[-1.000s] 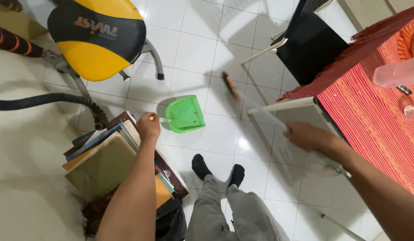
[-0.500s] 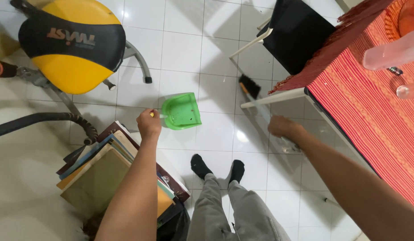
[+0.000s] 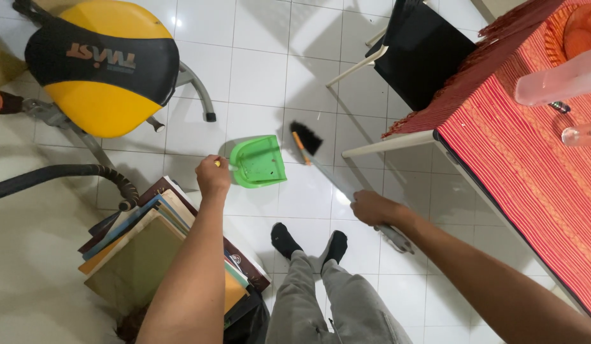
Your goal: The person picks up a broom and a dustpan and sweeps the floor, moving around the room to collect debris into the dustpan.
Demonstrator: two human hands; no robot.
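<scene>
Below me, my socked feet point(image 3: 308, 241) stand on the white floor point(image 3: 263, 76). My left grip point(image 3: 213, 178) is closed on the green dustpan point(image 3: 258, 160) handle; my right grip point(image 3: 370, 208) is wrapped round the broom point(image 3: 321, 159), whose black bristles sit just beside the dustpan's mouth.

We see our own body from above. Both our arms are bare, with no sleeves on them, all the way up to where the view ends. Our left hand point(image 3: 213, 177) has no glove, no ring and no watch. Our right hand point(image 3: 370, 208) is bare too, and its wrist has nothing on it. We wear long grey trousers point(image 3: 327, 306) made of soft cloth with folds and creases. On our feet we have black socks point(image 3: 311, 241) and no shoes. The socks are plain and dark.
</scene>
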